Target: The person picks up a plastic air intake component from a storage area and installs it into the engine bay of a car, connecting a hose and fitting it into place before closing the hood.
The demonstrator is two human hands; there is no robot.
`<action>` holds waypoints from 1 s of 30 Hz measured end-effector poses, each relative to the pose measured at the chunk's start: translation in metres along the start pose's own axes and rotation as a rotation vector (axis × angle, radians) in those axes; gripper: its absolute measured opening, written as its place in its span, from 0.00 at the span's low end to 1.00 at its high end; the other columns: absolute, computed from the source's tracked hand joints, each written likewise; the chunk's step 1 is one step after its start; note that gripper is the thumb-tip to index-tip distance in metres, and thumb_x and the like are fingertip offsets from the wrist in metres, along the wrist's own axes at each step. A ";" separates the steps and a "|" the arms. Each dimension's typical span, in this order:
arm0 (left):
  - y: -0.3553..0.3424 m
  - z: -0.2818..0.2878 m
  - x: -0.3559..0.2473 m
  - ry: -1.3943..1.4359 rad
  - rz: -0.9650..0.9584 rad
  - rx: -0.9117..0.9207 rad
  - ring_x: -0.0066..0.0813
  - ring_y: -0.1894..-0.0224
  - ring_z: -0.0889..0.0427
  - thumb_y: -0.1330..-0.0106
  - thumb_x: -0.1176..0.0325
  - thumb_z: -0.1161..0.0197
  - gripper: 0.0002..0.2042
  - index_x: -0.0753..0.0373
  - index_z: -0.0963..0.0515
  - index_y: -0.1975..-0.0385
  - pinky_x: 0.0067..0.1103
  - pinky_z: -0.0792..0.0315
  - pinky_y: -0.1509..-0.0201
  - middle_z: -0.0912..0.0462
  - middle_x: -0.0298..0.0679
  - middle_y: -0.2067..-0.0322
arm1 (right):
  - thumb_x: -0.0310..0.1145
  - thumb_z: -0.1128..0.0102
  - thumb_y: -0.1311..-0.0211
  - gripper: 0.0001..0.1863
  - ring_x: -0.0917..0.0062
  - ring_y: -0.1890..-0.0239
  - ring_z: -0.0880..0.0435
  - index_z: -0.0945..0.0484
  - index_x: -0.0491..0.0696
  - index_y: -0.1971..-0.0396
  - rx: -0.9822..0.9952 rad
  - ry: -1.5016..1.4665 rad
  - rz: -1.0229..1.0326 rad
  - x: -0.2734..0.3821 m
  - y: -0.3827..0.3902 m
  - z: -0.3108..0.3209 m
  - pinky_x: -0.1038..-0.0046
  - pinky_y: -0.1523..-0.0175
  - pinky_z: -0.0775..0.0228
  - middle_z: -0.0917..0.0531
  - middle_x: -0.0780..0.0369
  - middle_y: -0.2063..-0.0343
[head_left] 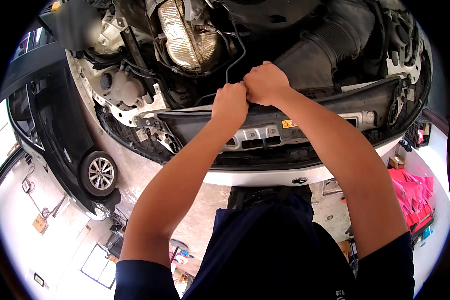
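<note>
Both arms reach over the front edge of an open engine bay. My left hand (230,104) is closed just behind the black front crossmember cover (197,125), where a thin black hose (236,62) runs down to its knuckles. Against it, on the right, my right hand (267,84) is also closed, with its thumb side touching the left hand. Whatever the fingers grip is hidden beneath them. Right of the hands lies a wide black air intake duct (305,62) with a ribbed section. A gold-coloured heat shield (192,45) sits farther back on the left.
A whitish fluid reservoir (127,89) stands at the bay's left side. The white front bumper (265,177) lies between my body and the bay. On the left a black car (57,117) is parked close by. Pink covering (412,192) and a cardboard box (397,161) are on the right.
</note>
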State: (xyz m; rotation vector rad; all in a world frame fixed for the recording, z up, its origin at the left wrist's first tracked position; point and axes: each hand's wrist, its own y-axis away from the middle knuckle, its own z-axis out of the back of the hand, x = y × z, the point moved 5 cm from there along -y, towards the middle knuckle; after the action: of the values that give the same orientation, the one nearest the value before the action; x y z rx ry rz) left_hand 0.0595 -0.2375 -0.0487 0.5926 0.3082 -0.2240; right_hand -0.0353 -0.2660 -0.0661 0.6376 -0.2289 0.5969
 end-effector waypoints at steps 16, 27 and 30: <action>0.009 -0.004 0.052 0.577 0.069 -0.031 0.40 0.68 0.14 0.49 0.73 0.30 0.06 0.66 0.14 0.72 0.29 0.22 0.60 0.14 0.46 0.74 | 0.53 0.49 0.36 0.23 0.65 0.64 0.16 0.14 0.50 0.71 -0.140 -0.098 0.063 0.000 0.000 0.010 0.65 0.51 0.33 0.14 0.58 0.72; -0.015 -0.027 0.066 0.727 0.026 0.277 0.35 0.59 0.14 0.46 0.74 0.30 0.17 0.70 0.18 0.55 0.26 0.23 0.54 0.14 0.50 0.60 | 0.58 0.36 0.47 0.28 0.68 0.51 0.20 0.15 0.52 0.53 0.282 -0.079 0.065 0.007 -0.011 0.001 0.64 0.43 0.42 0.14 0.58 0.62; -0.015 -0.027 0.068 0.852 0.009 0.358 0.31 0.61 0.14 0.43 0.73 0.31 0.15 0.70 0.17 0.55 0.25 0.23 0.56 0.13 0.48 0.62 | 0.56 0.36 0.47 0.27 0.67 0.54 0.19 0.15 0.51 0.55 0.286 -0.085 0.084 0.006 -0.014 -0.002 0.64 0.44 0.41 0.14 0.57 0.65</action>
State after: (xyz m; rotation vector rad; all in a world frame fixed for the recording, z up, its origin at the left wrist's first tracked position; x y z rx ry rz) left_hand 0.1125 -0.2425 -0.1012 1.0304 1.1027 -0.0023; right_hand -0.0221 -0.2715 -0.0722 0.9348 -0.2533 0.6910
